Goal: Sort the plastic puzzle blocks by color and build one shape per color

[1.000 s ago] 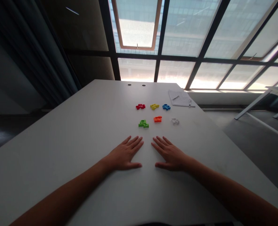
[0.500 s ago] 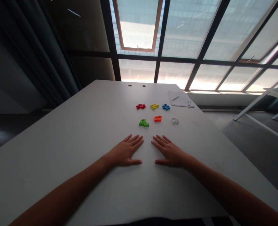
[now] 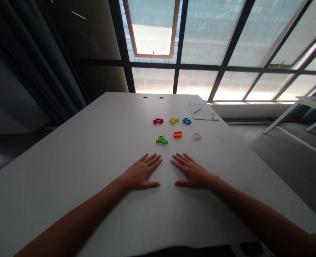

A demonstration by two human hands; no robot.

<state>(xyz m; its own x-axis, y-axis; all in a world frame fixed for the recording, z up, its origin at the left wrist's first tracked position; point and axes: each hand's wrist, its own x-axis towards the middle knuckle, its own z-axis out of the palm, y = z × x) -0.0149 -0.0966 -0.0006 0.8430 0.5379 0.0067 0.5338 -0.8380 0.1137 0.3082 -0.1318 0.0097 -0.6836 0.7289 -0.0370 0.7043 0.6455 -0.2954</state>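
Note:
My left hand (image 3: 142, 173) lies flat on the white table (image 3: 93, 142), fingers spread, holding nothing; the green piece (image 3: 162, 140) is just beyond its fingertips. My right hand (image 3: 191, 172) rests flat as well, open and holding nothing, nearest to the orange piece (image 3: 177, 134). To the right of the orange piece sits a white piece (image 3: 197, 136). Farther back, a red piece (image 3: 158, 121), a yellow piece (image 3: 173, 121) and a blue piece (image 3: 187, 121) form a row. Neither hand touches any piece.
Paper sheets (image 3: 203, 112) with pens on them lie at the table's back right. Two round holes are near the far edge. Large windows stand behind, a dark curtain (image 3: 40, 64) hangs at the left, and another table (image 3: 313, 102) is at the right.
The view has shifted slightly, so the table and pieces appear a little farther left. Both hands stay flat on the table, and the pieces keep their places.

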